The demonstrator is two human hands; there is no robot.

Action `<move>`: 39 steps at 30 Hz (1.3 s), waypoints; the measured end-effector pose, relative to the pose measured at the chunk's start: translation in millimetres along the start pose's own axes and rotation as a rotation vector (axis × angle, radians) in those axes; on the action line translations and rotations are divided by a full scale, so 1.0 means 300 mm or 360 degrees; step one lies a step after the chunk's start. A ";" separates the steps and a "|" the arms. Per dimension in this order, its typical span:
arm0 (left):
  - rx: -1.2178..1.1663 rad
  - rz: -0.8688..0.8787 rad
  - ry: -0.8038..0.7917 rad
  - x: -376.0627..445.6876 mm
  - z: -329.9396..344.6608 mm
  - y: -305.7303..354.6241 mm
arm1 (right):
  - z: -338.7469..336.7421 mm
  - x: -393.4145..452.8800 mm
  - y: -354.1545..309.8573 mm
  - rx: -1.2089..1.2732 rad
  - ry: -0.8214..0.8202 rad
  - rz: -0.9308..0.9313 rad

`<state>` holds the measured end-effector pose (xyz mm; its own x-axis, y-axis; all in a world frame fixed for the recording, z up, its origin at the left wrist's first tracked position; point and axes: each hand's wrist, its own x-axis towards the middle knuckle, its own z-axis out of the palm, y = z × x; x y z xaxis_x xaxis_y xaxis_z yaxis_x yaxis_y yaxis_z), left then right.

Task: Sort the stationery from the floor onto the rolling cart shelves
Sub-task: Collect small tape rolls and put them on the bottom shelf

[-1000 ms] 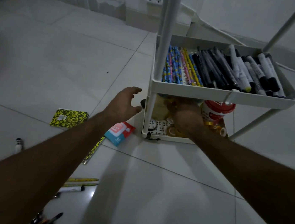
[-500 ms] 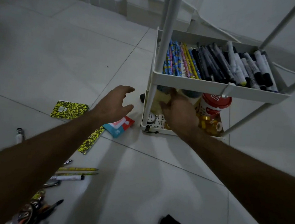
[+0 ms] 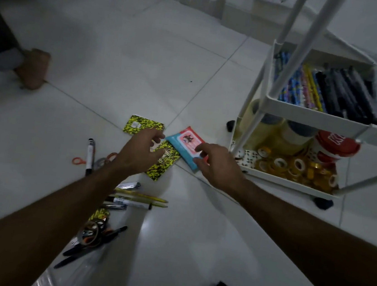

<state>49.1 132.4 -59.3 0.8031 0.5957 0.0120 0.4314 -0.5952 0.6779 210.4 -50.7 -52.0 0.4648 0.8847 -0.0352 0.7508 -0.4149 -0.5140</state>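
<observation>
- The left hand [image 3: 140, 152] is over a yellow and black notebook [image 3: 163, 163] on the floor [image 3: 98, 60], fingers loose, holding nothing.
- The right hand [image 3: 215, 164] has its fingers spread and touches a blue and pink packet [image 3: 186, 146].
- Pens [image 3: 140, 200] and scissors [image 3: 93, 233] lie near the arms.
- The white cart [image 3: 305, 114] stands to the right, holding pens and tape rolls [image 3: 296, 168].
</observation>
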 end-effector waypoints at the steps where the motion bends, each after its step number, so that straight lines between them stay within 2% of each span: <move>1: 0.0011 -0.0013 0.0009 -0.009 -0.009 -0.022 | 0.024 0.040 0.002 -0.0006 -0.0041 0.0025; 7: -0.0114 -0.0223 0.0064 -0.012 0.021 -0.114 | 0.145 0.260 0.056 -0.0128 -0.0231 0.0317; 12: -0.0309 -0.0370 0.0046 0.009 0.085 -0.117 | 0.199 0.313 0.098 -0.0187 -0.0286 0.0602; 16: -0.0445 -0.0445 0.0003 0.027 0.118 -0.093 | 0.205 0.316 0.124 0.0147 -0.0183 0.0637; 20: -0.0419 -0.0403 -0.0082 0.061 0.097 -0.037 | 0.125 0.269 0.085 0.0459 -0.0123 0.0480; 23: -0.0343 -0.0330 -0.0149 0.068 0.008 0.060 | -0.008 0.194 -0.009 0.0669 -0.0149 0.0368; 25: -0.0437 -0.0357 -0.0230 0.065 -0.091 0.139 | -0.126 0.131 -0.096 0.0830 -0.0250 0.0358; 27: -0.0595 -0.0376 -0.0417 0.055 -0.216 0.235 | -0.267 0.064 -0.201 0.0909 -0.0320 0.0340; 30: -0.0551 -0.0283 -0.0641 0.004 -0.403 0.398 | -0.506 -0.052 -0.371 0.1008 -0.0295 0.0393; 32: -0.0586 -0.0248 -0.0694 -0.057 -0.533 0.543 | -0.672 -0.138 -0.488 0.1058 -0.0158 0.0482; 36: -0.1000 -0.0300 -0.0634 -0.187 -0.809 0.904 | -1.001 -0.311 -0.710 0.1213 0.0330 0.0622; 39: -0.1170 -0.0214 -0.0641 -0.251 -1.005 1.173 | -1.256 -0.437 -0.872 0.1315 0.0551 0.0665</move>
<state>16.6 40.8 400.0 0.9092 0.3159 -0.2711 0.2688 0.0518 0.9618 129.9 -138.3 410.0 0.8283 0.5354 -0.1652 -0.0075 -0.2843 -0.9587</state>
